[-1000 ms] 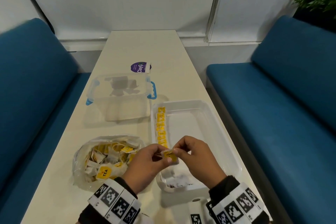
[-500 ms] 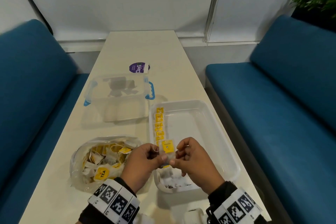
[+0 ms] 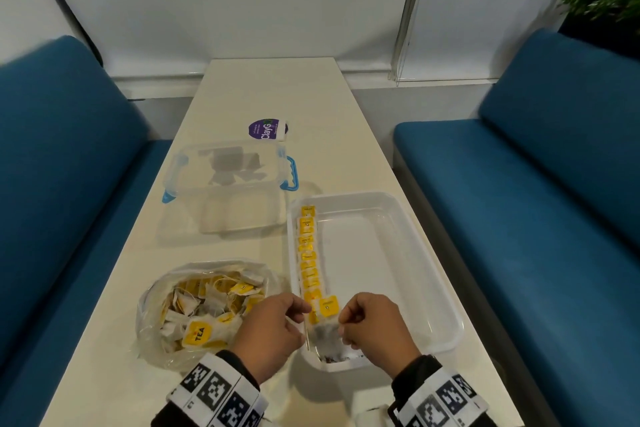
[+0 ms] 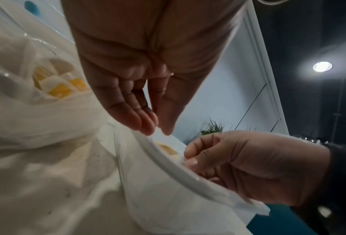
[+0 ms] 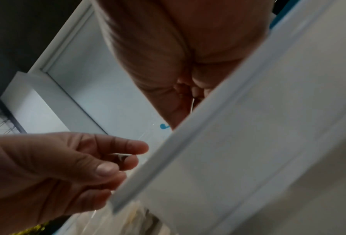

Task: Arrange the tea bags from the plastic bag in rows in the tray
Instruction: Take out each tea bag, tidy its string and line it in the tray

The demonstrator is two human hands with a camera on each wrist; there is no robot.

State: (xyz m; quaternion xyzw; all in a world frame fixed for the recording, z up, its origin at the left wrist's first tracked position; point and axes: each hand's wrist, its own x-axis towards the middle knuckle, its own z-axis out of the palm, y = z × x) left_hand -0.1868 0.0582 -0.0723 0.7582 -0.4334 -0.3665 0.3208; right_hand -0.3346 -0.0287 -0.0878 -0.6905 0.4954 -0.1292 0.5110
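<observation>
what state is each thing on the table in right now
tray: open, one row of tea bags along its left wall, the rest bare
tea bag: pinched at both sides, low over the tray's near end
left hand: grip on the tea bag
right hand: grip on the tea bag
bag: open, full of tea bags
box: lid on

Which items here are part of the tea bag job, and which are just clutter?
Job: plastic bag of tea bags; tray with one row; tea bag pinched by left hand and right hand.

Lying about: clear lidded box; purple-labelled tub.
</observation>
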